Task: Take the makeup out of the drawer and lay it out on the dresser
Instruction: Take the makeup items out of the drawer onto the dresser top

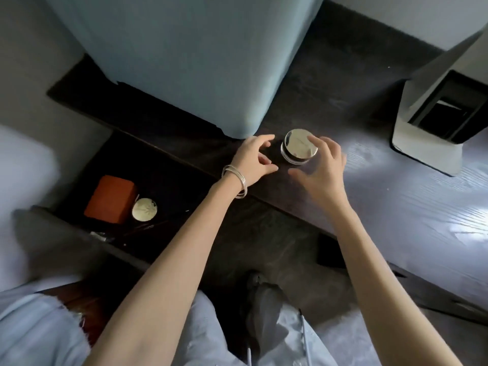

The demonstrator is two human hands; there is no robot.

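The dark dresser [330, 83] carries the jar [298, 146] upright at 12 o'clock; your left hand [253, 162] and right hand [322, 167] flank it, fingers spread, gripping nothing. A compact [144, 209] waits in the drawer [148, 170] at 9 o'clock

A jar [299, 146] stands on the dresser [396, 207]; left, seemingly in the drawer [163, 186], lie a box [109, 198] and tin [144, 209].

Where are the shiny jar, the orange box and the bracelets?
Jar [299, 145], head view, on its mirrored lid.
Orange box [110, 198], head view, middle of its top.
Bracelets [235, 179], head view, on the bands at the left wrist.
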